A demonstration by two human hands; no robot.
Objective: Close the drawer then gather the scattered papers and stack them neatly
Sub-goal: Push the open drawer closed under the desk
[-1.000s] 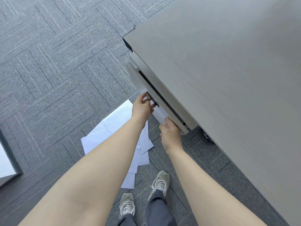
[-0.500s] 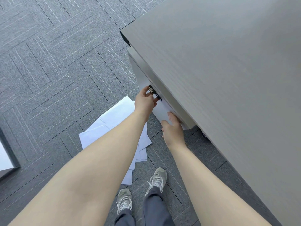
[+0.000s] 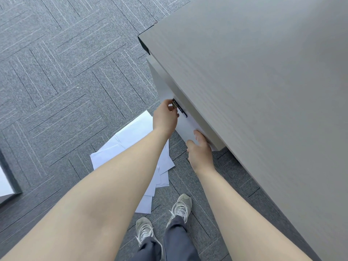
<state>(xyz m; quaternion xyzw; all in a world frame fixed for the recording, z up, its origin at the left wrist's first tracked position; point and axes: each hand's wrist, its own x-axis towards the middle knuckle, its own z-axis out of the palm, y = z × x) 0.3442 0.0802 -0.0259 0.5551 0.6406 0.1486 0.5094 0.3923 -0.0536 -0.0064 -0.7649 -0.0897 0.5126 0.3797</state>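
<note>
The white drawer front (image 3: 185, 127) sits flush under the grey desk top (image 3: 263, 91), with no gap showing. My left hand (image 3: 165, 117) pinches the small key (image 3: 174, 104) at the drawer's lock. My right hand (image 3: 199, 150) lies flat against the drawer front's lower right part, fingers together. Several white papers (image 3: 131, 136) lie scattered and overlapping on the carpet below my left forearm, which hides part of them.
Grey patterned carpet (image 3: 66, 81) covers the floor. My two feet in grey sneakers (image 3: 180, 206) stand just below the papers. A white panel with a dark edge (image 3: 5, 178) sits at the left border. The desk fills the right side.
The drawer slid inward from partly open until its front met the desk. Both hands followed it, left on the key, right pressing the front.
</note>
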